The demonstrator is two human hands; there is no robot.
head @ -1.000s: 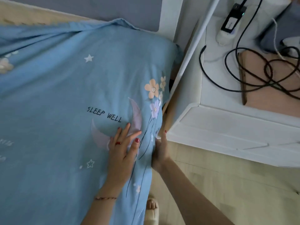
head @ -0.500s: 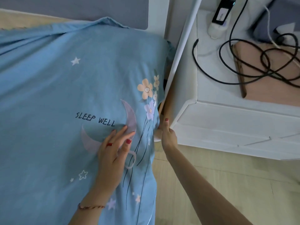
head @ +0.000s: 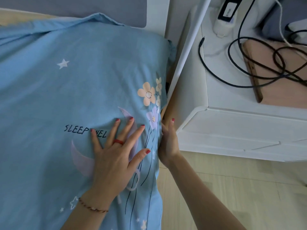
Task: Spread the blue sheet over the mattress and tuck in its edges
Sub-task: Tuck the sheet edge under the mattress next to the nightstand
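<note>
The blue sheet (head: pixel 69 90), printed with stars, flowers, a moon and "SLEEP WELL", lies over the mattress and hangs down its right side. My left hand (head: pixel 116 151) rests flat on top of it, fingers spread, near the right edge. My right hand (head: pixel 167 140) is down against the sheet's side, in the narrow gap between the mattress and the white nightstand; its fingers are straight and partly hidden behind the sheet's edge. The sheet's far right corner (head: pixel 169 47) is bunched by the headboard.
A white nightstand (head: pixel 232 130) stands close to the bed's right side, carrying black cables (head: pixel 249 67), a charger (head: pixel 227 12) and a pink pad (head: pixel 279 73). A white pole (head: pixel 186 52) leans in the gap. A grey headboard (head: pixel 74 9) runs along the back. Pale wood floor (head: pixel 232 193) lies below.
My left hand slid forward over the sheet and its fingers spread wider, now covering part of the lettering. My right hand stayed in the gap at the mattress side, pressed lower along the sheet.
</note>
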